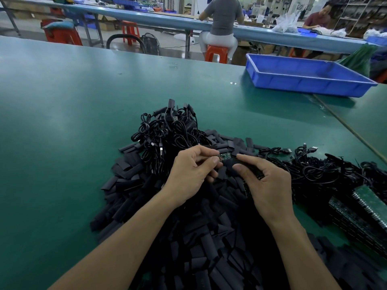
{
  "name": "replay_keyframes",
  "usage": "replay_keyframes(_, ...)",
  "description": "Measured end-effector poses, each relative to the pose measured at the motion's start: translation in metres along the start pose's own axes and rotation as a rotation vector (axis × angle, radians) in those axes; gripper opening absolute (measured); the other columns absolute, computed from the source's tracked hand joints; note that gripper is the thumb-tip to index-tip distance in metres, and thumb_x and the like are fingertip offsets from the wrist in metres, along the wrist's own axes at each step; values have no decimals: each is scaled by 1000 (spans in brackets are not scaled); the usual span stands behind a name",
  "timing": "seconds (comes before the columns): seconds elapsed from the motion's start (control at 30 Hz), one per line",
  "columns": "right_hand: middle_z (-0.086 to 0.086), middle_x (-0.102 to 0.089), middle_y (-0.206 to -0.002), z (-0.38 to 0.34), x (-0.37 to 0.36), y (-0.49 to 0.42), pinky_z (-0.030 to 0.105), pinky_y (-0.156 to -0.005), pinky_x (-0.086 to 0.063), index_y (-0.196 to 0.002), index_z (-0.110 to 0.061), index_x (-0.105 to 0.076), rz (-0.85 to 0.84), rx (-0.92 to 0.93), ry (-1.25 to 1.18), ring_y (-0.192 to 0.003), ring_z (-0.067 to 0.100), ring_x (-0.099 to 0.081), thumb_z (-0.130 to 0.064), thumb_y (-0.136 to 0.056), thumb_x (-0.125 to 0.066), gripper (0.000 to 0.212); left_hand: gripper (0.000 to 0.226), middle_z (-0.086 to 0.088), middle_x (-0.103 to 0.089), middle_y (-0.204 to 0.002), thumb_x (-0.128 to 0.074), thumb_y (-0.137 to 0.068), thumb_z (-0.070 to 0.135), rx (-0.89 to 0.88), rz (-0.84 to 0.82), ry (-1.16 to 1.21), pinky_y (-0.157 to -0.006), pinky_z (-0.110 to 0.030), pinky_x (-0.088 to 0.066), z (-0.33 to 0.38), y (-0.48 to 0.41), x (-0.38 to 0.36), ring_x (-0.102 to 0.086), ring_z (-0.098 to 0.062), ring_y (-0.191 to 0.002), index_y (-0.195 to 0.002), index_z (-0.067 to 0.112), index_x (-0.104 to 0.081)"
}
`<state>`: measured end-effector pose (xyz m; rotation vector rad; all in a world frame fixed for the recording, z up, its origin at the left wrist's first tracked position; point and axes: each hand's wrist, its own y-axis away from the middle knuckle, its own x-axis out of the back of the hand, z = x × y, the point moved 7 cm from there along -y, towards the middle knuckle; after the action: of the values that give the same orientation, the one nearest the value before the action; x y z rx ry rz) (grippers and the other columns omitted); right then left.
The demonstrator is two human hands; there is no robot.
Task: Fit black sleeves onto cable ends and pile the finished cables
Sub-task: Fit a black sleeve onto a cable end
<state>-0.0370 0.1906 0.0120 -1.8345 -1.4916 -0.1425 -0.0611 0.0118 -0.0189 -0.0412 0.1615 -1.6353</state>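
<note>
My left hand (191, 173) pinches a cable end with a small green circuit board (225, 156) between thumb and fingertips. My right hand (266, 183) grips a black sleeve (243, 164) whose open end meets the board. Both hands hover over a wide heap of loose black sleeves (188, 227) in front of me. A pile of coiled black cables with sleeves fitted (169, 130) rises just beyond the hands. More black cables with bare USB plugs (314, 166) lie to the right.
Green circuit board strips (364, 214) are stacked at the right edge. A blue plastic tray (303, 75) stands at the back right of the green table (62, 122). Beyond it, people sit on orange stools at another long bench.
</note>
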Motion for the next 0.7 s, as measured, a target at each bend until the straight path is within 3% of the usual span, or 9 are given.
replay_keyframes(0.07, -3, -74, -99, -1, 0, 0, 3, -81, -43, -112, -20, -76, -8, 5, 11, -90, 5, -67, -43, -81, -67, 40, 10, -8, -76, -85, -63, -96, 4, 1, -2, -1, -58, -19, -53, 0, 0, 0, -67, -12, -62, -103, 8, -68)
replay_keyframes(0.2, -6, -71, -101, 0, 1, -1, 0, -82, -41, -114, -18, -74, -4, -10, -9, -91, -2, -64, -42, -79, -71, 42, 10, -6, -76, -83, -63, -96, 5, 9, -13, -19, -56, -19, -52, -1, 0, -1, -66, -11, -60, -101, 11, -69)
replay_keyframes(0.43, -13, -71, -100, 10, 2, -1, 3, -78, -44, -109, -27, -74, 26, -77, -124, -91, -4, -65, -23, -83, -79, 27, 10, -6, -76, -82, -63, -97, 5, 6, -19, -33, -55, -19, -51, 0, 1, -2, -65, -11, -60, -101, 11, -69)
replay_keyframes(0.7, -11, -73, -98, 12, -2, -2, 6, -78, -46, -102, -30, -74, -14, -93, -196, -92, 0, -67, -29, -79, -78, 24, 12, -2, -76, -79, -63, -97, 7, 6, -57, -46, -55, -18, -50, 1, 1, -4, -65, -9, -60, -99, 15, -71)
